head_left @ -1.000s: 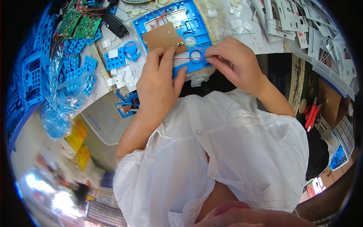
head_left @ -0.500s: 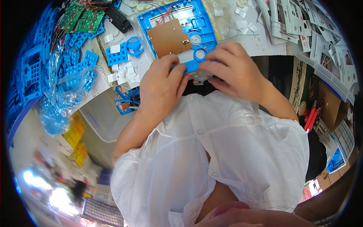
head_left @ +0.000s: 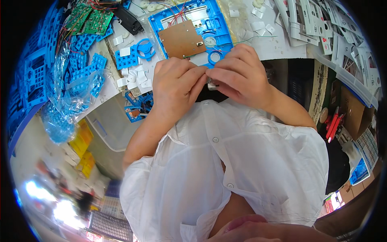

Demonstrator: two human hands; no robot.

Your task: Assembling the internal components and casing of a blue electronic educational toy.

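At the near edge of a blue plastic casing, my left hand and my right hand meet with their fingertips together. Both are closed in a pinch, and what they pinch is hidden by the fingers. A small pale part peeks out just below my right fingertips. Inside the casing lies a brown circuit board with a small switch at its right. Red wires run from behind it. Beside the board sits a blue ring, close to my right fingers.
Blue keypad parts and a clear plastic bag crowd the left, below green circuit boards. White squares lie beside my left hand. White printed panels pile up at the right. A clear bin stands below the table edge.
My two hands have come together, the right moving slightly left and down, the left fingers reaching toward it. The pale part below the fingers now shows less. The casing has barely shifted.
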